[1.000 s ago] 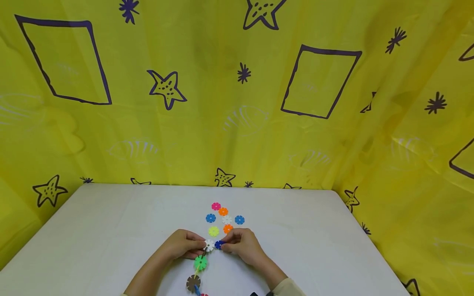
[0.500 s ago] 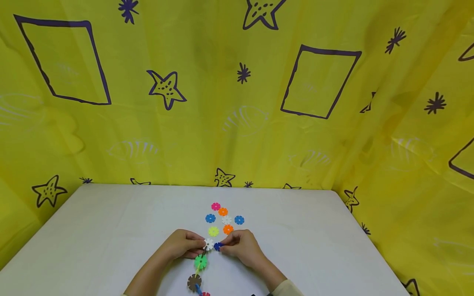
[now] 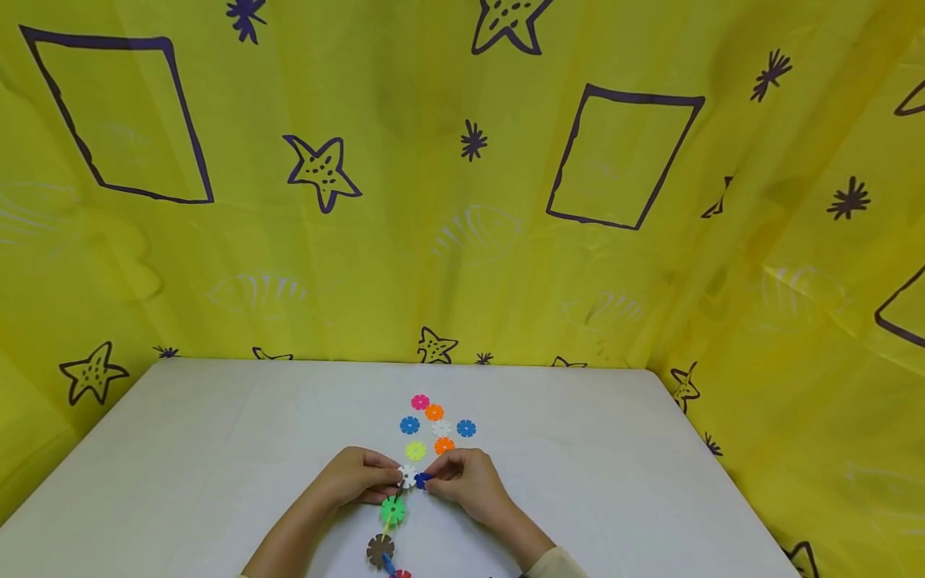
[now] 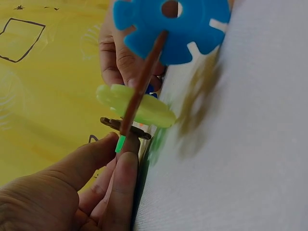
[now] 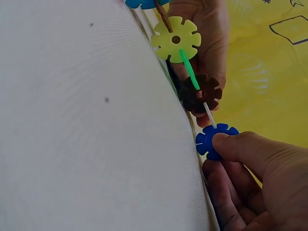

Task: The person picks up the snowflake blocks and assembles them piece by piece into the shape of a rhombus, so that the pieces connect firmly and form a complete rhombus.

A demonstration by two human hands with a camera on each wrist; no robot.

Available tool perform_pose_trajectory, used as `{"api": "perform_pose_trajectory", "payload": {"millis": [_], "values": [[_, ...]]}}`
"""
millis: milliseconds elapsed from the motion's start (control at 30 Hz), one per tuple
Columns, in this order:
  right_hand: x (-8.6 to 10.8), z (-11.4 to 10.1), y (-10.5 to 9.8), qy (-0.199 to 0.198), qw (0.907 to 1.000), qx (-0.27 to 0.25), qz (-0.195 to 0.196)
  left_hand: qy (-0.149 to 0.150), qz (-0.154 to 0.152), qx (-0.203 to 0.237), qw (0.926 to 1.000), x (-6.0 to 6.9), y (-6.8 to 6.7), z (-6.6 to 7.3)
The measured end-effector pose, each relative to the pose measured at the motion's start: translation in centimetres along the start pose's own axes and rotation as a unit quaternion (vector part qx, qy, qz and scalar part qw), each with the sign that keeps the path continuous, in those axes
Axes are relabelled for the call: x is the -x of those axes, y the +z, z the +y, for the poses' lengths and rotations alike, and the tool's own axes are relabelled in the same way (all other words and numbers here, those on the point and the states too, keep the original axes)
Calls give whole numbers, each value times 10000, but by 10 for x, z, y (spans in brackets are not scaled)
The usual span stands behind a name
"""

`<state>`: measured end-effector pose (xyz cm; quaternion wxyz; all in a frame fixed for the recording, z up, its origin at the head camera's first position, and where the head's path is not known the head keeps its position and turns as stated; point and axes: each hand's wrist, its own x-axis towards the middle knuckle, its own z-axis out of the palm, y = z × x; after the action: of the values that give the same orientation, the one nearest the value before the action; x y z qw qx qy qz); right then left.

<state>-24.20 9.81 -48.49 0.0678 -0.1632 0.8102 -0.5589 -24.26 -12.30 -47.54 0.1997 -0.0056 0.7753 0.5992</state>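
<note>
My left hand [image 3: 354, 479] pinches the white notched interlocking disc [image 3: 407, 476] at the upper end of a chain of discs. My right hand [image 3: 470, 486] holds a dark blue notched disc [image 5: 215, 142] between thumb and fingers. In the right wrist view, the blue disc meets the edge of the white disc [image 5: 210, 115]; how deep their slots engage I cannot tell. Down the chain follow a brown disc [image 5: 199, 94], a green disc [image 3: 393, 510], a yellow disc [image 5: 176, 40] and a larger-looking blue disc [image 4: 173, 29] near the left wrist camera.
Loose discs lie on the white table [image 3: 614, 466] beyond the hands: pink [image 3: 420, 402], orange [image 3: 444, 446], yellow [image 3: 415, 451], blue [image 3: 466, 428] and white among them. The chain's lower part leaves the head view at the bottom. A yellow patterned curtain [image 3: 405, 265] surrounds the table.
My right hand has shifted slightly left with the dark blue disc, bringing it against the white disc's edge. The left hand stays nearly still. Loose discs remain in place.
</note>
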Motion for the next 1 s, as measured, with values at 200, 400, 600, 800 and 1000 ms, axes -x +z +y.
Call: {"api": "perform_pose_trajectory", "payload": {"millis": [200, 400, 600, 800, 1000], "values": [[-1, 2, -3, 13, 9997, -172, -158, 15, 69, -22, 10000, 1, 1, 3], [-2, 3, -5, 107, 9994, -263, -200, 19, 60, -22, 10000, 1, 1, 3], [-2, 4, -3, 134, 9991, -334, -207, 56, 22, -61, 10000, 1, 1, 1], [-3, 6, -3, 90, 9987, -403, -311, 74, -117, 49, 9999, 1, 1, 0], [-2, 4, -4, 158, 9985, -324, -401, 61, -192, 30, 9998, 1, 3, 1]]}}
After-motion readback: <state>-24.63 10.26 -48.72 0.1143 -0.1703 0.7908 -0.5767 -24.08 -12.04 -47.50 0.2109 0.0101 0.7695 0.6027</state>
